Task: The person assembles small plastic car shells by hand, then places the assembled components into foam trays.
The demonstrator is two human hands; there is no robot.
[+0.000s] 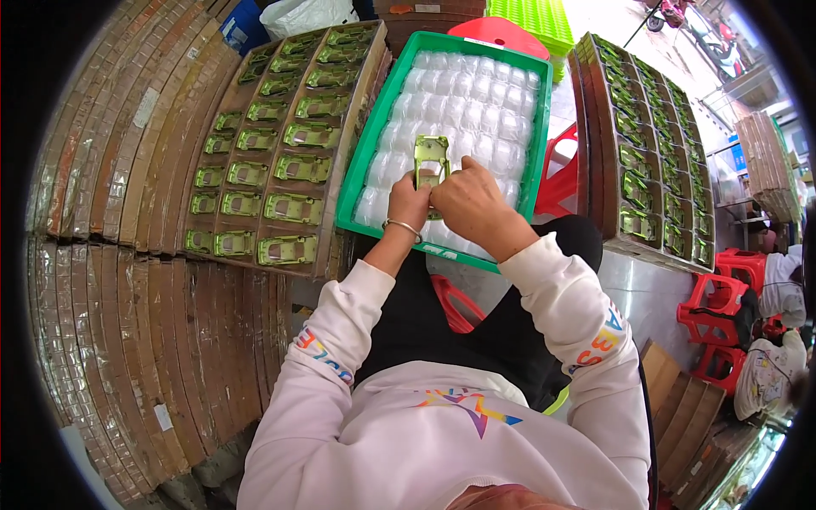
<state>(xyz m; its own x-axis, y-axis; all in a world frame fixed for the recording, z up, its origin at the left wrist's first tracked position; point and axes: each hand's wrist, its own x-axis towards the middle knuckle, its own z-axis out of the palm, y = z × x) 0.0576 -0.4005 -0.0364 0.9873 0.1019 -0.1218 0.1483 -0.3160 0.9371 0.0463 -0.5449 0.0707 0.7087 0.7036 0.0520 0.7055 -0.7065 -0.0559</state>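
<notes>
A green toy car body is held over a green plastic tray in front of me. My left hand grips its near left side between thumb and fingers. My right hand is closed beside the near right side of the car body, its fingers curled inward against it. Whatever those fingers may pinch is hidden. Rows of clear, rounded plastic pieces fill the tray beneath both hands.
To the left, a partitioned carton holds rows of green car bodies. Another such carton stands at right. Stacked brown cardboard rises at far left. Red stools and other people are at right. A red stool sits behind the tray.
</notes>
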